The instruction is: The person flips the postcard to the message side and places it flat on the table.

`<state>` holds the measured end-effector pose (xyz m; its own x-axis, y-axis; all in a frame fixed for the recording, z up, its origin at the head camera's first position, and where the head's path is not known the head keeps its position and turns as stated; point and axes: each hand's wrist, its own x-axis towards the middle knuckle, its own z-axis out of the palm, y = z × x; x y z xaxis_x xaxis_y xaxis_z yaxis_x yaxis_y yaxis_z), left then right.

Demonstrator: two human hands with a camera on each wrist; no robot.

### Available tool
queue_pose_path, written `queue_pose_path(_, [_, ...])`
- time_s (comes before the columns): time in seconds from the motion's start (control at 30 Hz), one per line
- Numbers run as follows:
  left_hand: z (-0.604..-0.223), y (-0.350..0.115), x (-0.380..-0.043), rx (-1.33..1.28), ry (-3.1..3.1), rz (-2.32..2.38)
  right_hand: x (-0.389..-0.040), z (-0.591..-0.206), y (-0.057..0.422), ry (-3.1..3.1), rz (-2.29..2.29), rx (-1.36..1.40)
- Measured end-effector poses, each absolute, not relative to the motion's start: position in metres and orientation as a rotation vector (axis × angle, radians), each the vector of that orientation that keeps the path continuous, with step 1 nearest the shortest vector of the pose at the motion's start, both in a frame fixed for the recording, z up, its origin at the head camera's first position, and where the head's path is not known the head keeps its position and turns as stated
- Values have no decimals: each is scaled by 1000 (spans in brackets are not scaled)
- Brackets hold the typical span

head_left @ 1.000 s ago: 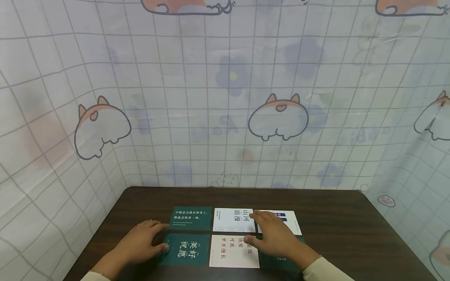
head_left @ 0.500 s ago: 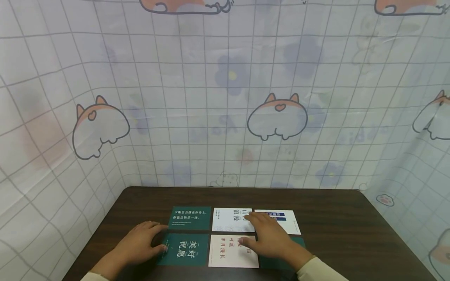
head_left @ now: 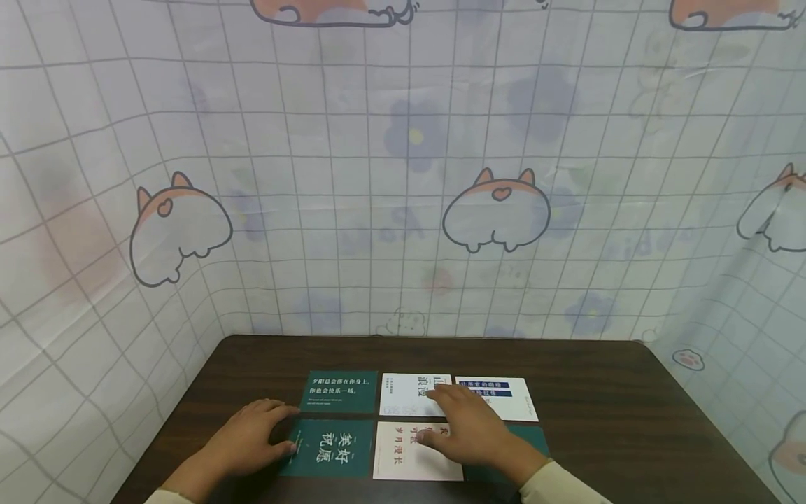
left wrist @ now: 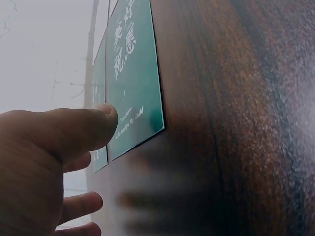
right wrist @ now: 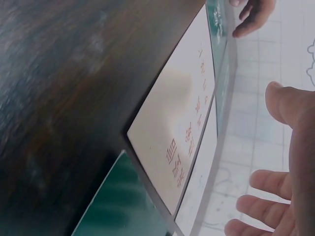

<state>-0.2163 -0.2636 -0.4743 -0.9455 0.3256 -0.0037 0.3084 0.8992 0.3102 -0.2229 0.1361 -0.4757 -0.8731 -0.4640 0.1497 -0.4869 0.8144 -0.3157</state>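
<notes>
Printed cards lie flat in two rows of three. My left hand [head_left: 242, 437] is beside the left column, its thumb tip overlapping the edge of the near green card [head_left: 340, 458]; above that is another green card [head_left: 343, 400]. My right hand [head_left: 469, 428], fingers spread, is over the pale pink card [head_left: 390, 469] with red characters. Its fingertips overlap the white card [head_left: 395, 402] and partly cover the card with blue bars [head_left: 522, 406]. In the right wrist view it holds nothing. The near right green card [right wrist: 125, 201] is mostly hidden behind my right hand in the head view.
The cards are on a dark wood-grain table [head_left: 604, 420] with rounded back corners. A pale grid-patterned curtain [head_left: 352, 175] with cartoon animals hangs behind the table and along both sides.
My right hand has moved left across the cards, uncovering more of the blue-barred card and covering more of the pink card's text. The left hand stays nearly still.
</notes>
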Motion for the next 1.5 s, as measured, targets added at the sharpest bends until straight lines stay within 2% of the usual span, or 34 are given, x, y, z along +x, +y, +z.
queue_pose_path(1.5, [-475,-266,-225,421,2924,518,-225,-486,97,-2968,498,837])
